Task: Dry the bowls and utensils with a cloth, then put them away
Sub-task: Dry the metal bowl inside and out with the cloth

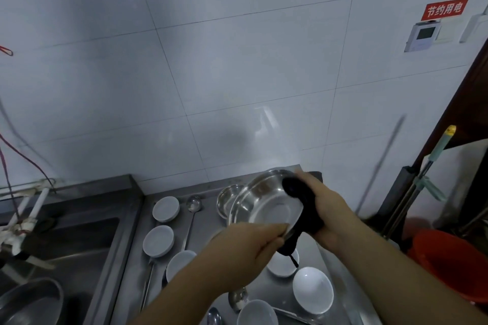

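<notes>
While the round stainless steel bowl (260,202) is held tilted above the steel counter (203,221), its hollow facing the person, both hands are closed on it. The left hand (244,249) grips the bowl's near rim, thumb and fingers (274,229) pinched together on the edge. The right hand (323,204) holds a black cloth (298,190) curled in its fingers and presses the wad against the bowl's far right rim; the cloth's loose end hangs down below the bowl between the two hands.

A second, smaller stainless steel bowl (227,199) stands on the counter just behind the held one, partly hidden by it. Three white ceramic bowls lie upturned in a row to the left: one (165,208) farthest, one (158,241) in the middle, one (179,262) nearest, partly under the left forearm. Two white bowls sit open side up near the front, one (313,289) to the right and one (257,312) at the lower edge. A long-handled steel ladle (194,204) lies beside the upturned bowls. A steel sink (66,245) adjoins the counter on the left, and an orange plastic bucket (454,261) stands on the right.
</notes>
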A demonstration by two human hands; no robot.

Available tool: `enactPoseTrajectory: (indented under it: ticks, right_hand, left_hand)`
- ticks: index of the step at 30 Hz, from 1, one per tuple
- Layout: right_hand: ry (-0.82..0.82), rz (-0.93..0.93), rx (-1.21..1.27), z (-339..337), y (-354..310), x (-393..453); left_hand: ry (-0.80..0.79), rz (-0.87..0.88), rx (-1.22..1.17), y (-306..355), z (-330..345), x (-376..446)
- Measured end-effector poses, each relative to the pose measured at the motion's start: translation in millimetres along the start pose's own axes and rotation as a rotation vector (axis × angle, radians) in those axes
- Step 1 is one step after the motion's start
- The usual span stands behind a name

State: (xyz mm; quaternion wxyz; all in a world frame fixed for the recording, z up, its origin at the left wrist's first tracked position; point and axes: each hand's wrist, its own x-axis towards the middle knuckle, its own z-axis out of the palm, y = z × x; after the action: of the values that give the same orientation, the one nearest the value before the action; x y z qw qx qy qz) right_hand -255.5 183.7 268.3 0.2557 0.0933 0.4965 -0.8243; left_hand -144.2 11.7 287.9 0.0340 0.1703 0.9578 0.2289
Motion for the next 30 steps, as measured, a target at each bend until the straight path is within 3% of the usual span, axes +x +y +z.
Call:
enactPoseTrajectory:
  ticks: [4, 8, 12, 14, 17, 20, 24, 30]
  right_hand:
    - [0.060, 0.052, 0.026, -21.4, 9.9, 5.2]
    - [0.075, 0.038, 0.118, -36.8, 17.8, 13.3]
    - [0.066, 0.045, 0.133, -56.3, 19.2, 19.5]
    - [0.074, 0.029, 0.129, -65.7, 19.2, 23.3]
    - [0.085, 0.008, 0.100, -80.7, 18.4, 29.1]
    - [0.090, 0.037, 0.055, -92.2, 15.3, 30.5]
    - [0.109, 0.073, -0.047, -114.9, 10.9, 35.7]
    - [0.179, 0.076, -0.248, -147.6, 14.3, 48.0]
  left_hand:
    - [-0.049, 0.010, 0.148, 0.8, 10.5, 10.0]
    - [0.090, -0.003, 0.079, 0.3, 24.8, 11.9]
    - [0.570, -0.189, 0.016, -6.0, 39.4, 14.4]
    - [0.729, -0.378, -0.169, -10.7, 41.9, 19.5]
    - [0.694, -0.700, -0.713, -17.1, 47.6, 27.2]
    - [0.699, -0.834, -1.010, -14.7, 59.2, 31.7]
    - [0.709, -0.837, -1.135, -10.3, 73.1, 35.9]
    - [0.623, -0.858, -1.110, -12.8, 93.3, 48.1]
